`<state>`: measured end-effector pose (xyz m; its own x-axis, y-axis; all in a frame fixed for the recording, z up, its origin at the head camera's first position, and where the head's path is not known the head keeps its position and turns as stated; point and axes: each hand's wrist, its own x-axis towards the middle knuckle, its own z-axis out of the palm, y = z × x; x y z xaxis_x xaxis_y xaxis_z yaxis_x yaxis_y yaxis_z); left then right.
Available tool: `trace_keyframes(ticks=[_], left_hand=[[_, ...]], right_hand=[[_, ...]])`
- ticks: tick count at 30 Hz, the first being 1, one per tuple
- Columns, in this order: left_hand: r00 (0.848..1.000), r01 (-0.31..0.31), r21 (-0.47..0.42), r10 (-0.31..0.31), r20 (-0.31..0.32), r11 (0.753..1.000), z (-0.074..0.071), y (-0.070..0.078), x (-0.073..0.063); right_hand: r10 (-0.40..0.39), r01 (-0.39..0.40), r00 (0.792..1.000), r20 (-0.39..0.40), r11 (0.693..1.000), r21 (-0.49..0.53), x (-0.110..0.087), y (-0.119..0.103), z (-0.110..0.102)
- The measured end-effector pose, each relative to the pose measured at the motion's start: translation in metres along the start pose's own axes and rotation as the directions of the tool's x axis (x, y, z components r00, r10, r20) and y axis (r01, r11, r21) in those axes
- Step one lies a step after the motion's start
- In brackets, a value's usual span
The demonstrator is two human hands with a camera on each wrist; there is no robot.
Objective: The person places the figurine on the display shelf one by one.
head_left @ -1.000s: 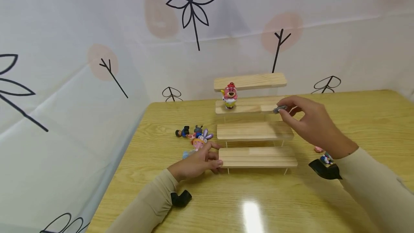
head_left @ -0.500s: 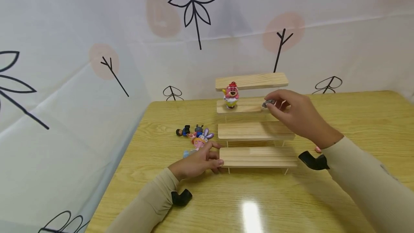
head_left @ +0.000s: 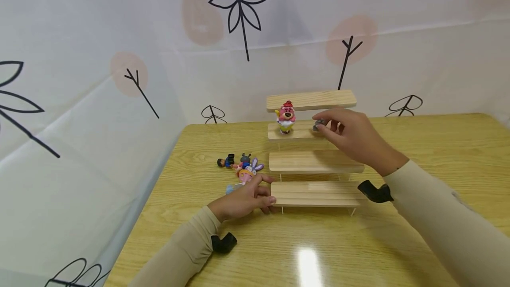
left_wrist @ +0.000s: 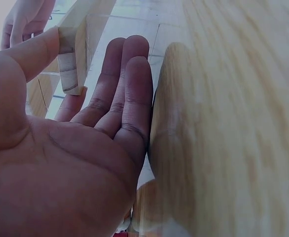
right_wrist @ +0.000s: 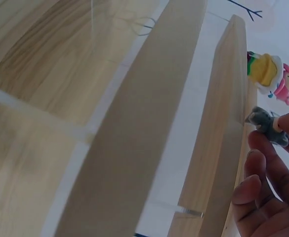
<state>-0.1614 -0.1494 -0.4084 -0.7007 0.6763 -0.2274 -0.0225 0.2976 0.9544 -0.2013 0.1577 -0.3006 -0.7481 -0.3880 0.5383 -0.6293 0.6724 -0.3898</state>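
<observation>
Right hand (head_left: 350,138) pinches grey figurine (right_wrist: 264,121) near pink bear (head_left: 285,118) — left hand (head_left: 244,198) pinches lowest shelf (head_left: 318,193), other fingers extended.

The head camera looks forward and down across the table (head_left: 263,251) towards the patterned backdrop (head_left: 295,17), framing all four tiers of the wooden stand (head_left: 311,161). The left wrist camera looks closely along the left hand (left_wrist: 77,140); the right wrist's, tilted sideways, faces the tiers, sharing the pink bear figurine (right_wrist: 270,74) and grey figurine (right_wrist: 264,123) with the head view.
</observation>
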Motion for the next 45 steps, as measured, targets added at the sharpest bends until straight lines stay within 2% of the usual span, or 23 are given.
trace_keyframes(ticks=[15, 23, 33, 45], left_hand=[[1.000, 0.011, 0.014, -0.011, -0.011, 1.000, 0.001, -0.002, 0.002], [1.000, 0.012, 0.017, -0.012, -0.019, 1.000, 0.001, 0.001, 0.002], [1.000, 0.011, 0.014, -0.011, -0.021, 1.000, -0.001, 0.000, 0.003], [1.000, 0.004, 0.032, -0.003, -0.022, 0.999, -0.001, -0.002, 0.003]], right_hand=[[-0.018, 0.015, 0.997, 0.079, 0.999, 0.045, 0.017, -0.003, 0.013], [-0.039, 0.036, 0.996, 0.075, 0.999, 0.040, 0.022, -0.003, 0.015], [0.003, -0.004, 0.995, 0.103, 1.000, 0.006, 0.026, -0.003, 0.019], [-0.014, 0.016, 0.994, 0.111, 1.000, -0.015, 0.025, -0.002, 0.020]])
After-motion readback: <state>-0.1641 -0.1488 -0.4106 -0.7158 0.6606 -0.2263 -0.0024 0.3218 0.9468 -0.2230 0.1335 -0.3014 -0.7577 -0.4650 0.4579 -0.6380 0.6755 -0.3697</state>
